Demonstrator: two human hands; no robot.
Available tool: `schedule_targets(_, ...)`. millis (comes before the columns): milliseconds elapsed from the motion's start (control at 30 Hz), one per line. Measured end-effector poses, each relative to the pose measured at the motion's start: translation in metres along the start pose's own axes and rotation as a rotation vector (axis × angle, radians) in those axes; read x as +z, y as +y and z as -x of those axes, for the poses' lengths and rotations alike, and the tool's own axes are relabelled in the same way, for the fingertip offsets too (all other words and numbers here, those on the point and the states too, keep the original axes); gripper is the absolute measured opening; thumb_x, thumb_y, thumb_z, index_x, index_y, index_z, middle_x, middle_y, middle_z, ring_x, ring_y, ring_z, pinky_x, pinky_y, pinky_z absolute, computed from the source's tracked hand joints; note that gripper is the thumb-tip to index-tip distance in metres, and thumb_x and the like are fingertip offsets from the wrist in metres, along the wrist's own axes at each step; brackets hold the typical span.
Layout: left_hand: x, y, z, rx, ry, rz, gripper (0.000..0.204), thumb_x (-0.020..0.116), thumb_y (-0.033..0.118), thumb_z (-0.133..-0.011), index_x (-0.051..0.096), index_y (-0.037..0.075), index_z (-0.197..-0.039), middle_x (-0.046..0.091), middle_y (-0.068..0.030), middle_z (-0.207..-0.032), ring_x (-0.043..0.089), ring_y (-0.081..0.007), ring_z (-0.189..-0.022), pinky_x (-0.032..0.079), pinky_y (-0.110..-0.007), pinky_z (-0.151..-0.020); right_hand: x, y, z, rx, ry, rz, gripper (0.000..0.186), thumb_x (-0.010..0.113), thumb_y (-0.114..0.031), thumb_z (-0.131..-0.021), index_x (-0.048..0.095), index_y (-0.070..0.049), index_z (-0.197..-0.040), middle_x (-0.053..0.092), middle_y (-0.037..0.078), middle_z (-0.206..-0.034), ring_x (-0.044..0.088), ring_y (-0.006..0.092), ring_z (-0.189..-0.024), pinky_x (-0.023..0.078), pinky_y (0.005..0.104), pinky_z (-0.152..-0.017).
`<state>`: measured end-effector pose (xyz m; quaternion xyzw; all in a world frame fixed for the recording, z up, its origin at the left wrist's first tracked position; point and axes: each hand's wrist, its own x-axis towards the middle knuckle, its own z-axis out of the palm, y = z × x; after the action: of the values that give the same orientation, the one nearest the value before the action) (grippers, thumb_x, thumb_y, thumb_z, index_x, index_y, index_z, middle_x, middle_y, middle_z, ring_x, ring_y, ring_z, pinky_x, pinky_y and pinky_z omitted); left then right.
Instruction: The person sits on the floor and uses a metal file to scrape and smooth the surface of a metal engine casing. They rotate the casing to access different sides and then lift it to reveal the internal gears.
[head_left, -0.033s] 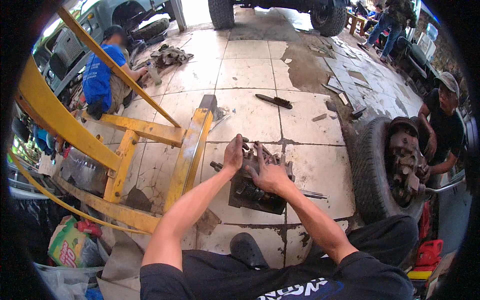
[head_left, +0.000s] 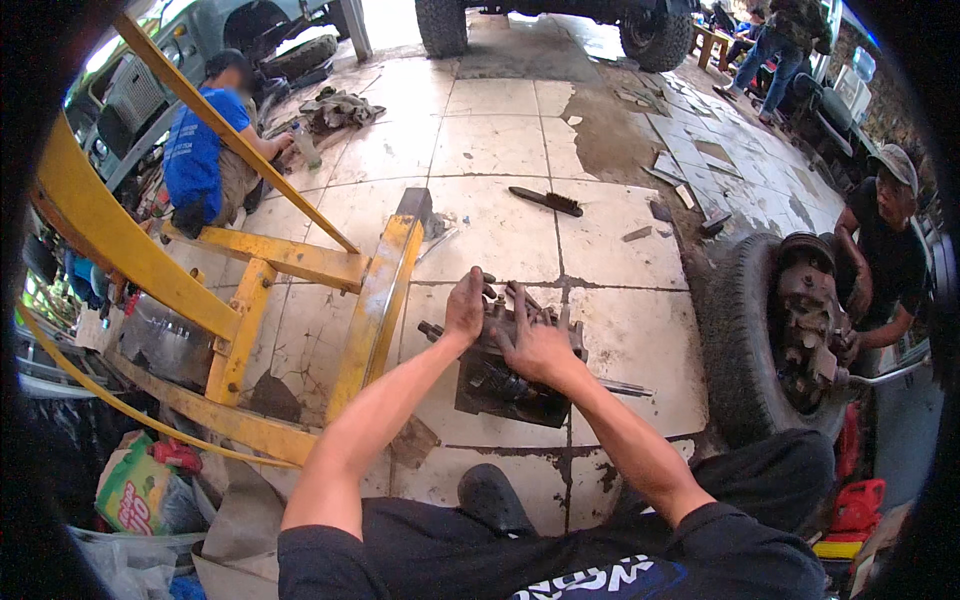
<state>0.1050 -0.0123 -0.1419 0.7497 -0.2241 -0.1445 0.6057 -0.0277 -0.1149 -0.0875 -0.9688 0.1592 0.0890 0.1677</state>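
Here sits the dark metal assembly [head_left: 515, 402] on the tiled floor [head_left: 640, 340], right hand [head_left: 538, 350] over it, thumb and forefinger wide; left hand [head_left: 465, 308] at its far-left side, grip impossible to tell. Beyond lies a brush [head_left: 546, 201].

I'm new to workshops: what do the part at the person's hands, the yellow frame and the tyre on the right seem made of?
The mechanical part looks metal, perhaps steel or cast iron, dark and grimy with crisp edges. The yellow frame is probably painted steel: its coat looks worn in places. The tyre seems matt black rubber, judging by its tread.
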Motion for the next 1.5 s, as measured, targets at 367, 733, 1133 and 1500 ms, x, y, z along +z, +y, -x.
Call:
schedule_targets(367,0.005,0.005,-0.002,-0.002,-0.022,0.034,0.069,0.030,0.059,-0.105,0.064,-0.001,-0.102,0.064,-0.0114,-0.078,0.055,-0.0202,-0.071,0.044,-0.035,-0.070,-0.010,0.040,-0.014,-0.128,-0.110,-0.117,0.103,0.036,-0.067,-0.097,-0.017,0.000,-0.154,0.032,0.016,-0.159,0.041,0.0345,-0.141,0.000,0.0633,-0.119)
schedule_targets(733,0.003,-0.002,-0.002,0.120,-0.059,-0.024,0.058,0.034,0.053,-0.106,0.059,0.001,-0.101,0.057,-0.0141,-0.074,0.055,-0.0250,-0.066,0.045,-0.037,-0.066,-0.007,0.068,-0.028,-0.401,-0.084,-0.031,0.107,0.045,-0.068,-0.092,-0.006,0.001,-0.156,0.020,0.022,-0.162,0.029,0.0323,-0.148,0.002,0.0598,-0.122)
schedule_targets(1133,-0.003,-0.014,-0.001,0.029,-0.001,0.029,0.071,0.029,0.061,-0.104,0.062,-0.001,-0.100,0.062,-0.0137,-0.079,0.058,-0.0253,-0.076,0.046,-0.038,-0.074,0.006,0.029,-0.006,-0.237,-0.089,-0.111,0.112,0.031,-0.078,-0.092,-0.008,0.005,-0.155,0.014,0.026,-0.163,0.013,0.0348,-0.153,0.011,0.0620,-0.119)
schedule_targets(1500,0.002,-0.009,-0.003,-0.094,-0.015,0.137,0.081,0.028,0.070,-0.100,0.068,0.000,-0.107,0.064,-0.0062,-0.078,0.056,-0.0162,-0.071,0.045,-0.032,-0.071,-0.036,-0.004,0.006,-0.190,-0.149,-0.010,0.126,0.036,-0.084,-0.086,-0.006,0.016,-0.150,0.057,0.041,-0.121,0.048,0.0439,-0.133,0.020,0.0548,-0.119)
